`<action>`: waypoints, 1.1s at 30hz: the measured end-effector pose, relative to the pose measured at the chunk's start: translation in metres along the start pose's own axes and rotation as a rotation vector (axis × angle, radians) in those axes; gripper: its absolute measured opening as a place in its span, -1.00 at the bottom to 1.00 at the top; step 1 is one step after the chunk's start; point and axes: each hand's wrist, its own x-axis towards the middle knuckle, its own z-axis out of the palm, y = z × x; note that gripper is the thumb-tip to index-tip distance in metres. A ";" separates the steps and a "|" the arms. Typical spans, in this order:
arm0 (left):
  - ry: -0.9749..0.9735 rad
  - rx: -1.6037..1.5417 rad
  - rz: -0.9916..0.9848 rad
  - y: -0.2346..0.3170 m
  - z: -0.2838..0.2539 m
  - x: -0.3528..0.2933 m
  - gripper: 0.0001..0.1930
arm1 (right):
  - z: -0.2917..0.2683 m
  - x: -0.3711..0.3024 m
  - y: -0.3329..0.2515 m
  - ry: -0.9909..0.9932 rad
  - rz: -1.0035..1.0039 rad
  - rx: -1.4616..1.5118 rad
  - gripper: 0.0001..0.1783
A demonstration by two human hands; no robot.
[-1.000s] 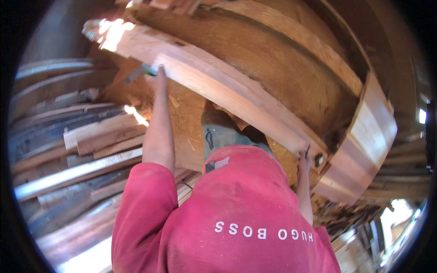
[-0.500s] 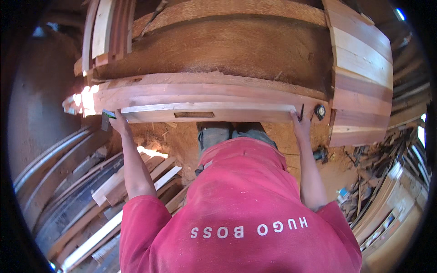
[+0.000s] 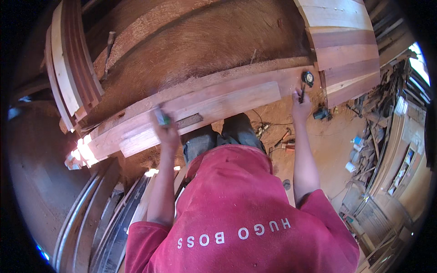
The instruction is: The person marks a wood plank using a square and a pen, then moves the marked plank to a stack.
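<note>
A pale wooden board (image 3: 232,105) with a rectangular slot cut into it lies flat along the near edge of the bench plank (image 3: 255,82). My left hand (image 3: 167,134) is over the board beside the slot, closed around a small try square (image 3: 162,118) with a green part; motion blurs both. Off the board's right end, my right hand (image 3: 301,107) grips a thin dark pencil (image 3: 302,93) pointing up and away from me. Just beyond that hand, a black tape measure (image 3: 308,78) sits on the plank.
Upright striped boards (image 3: 68,59) stand at the far left, and a joined striped panel (image 3: 348,50) at the far right. A chisel-like tool (image 3: 109,48) lies on the sawdust-covered surface. Long planks (image 3: 111,223) lean at left; a power tool (image 3: 321,113) rests on the floor.
My left hand has left the board's left end and moved right, toward the slot, with the square. My right hand has come off the board's right end. The view has turned.
</note>
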 end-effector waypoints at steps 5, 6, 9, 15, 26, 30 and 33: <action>-0.426 -0.155 0.156 0.112 0.098 0.031 -0.65 | -0.039 -0.015 -0.018 0.114 0.109 0.059 -0.67; -0.546 -0.201 -0.088 0.112 0.113 0.037 -0.59 | -0.042 -0.017 -0.016 0.135 0.126 0.131 -0.67; -0.858 -0.235 -0.399 0.088 0.167 0.080 -0.54 | -0.043 -0.025 0.005 0.124 0.117 0.120 -0.68; -0.804 0.203 0.184 0.065 0.227 0.087 -0.46 | -0.010 -0.041 0.013 -0.092 0.201 0.155 -0.71; -0.515 0.572 0.394 0.081 0.251 0.025 -0.41 | 0.042 -0.028 0.009 -0.047 0.434 0.799 -0.48; -0.520 0.604 0.422 0.081 0.252 0.024 -0.40 | 0.040 -0.027 0.010 -0.196 0.283 0.934 -0.53; -0.519 0.621 0.449 0.082 0.256 0.023 -0.41 | 0.041 -0.025 0.005 -0.200 0.216 0.732 -0.64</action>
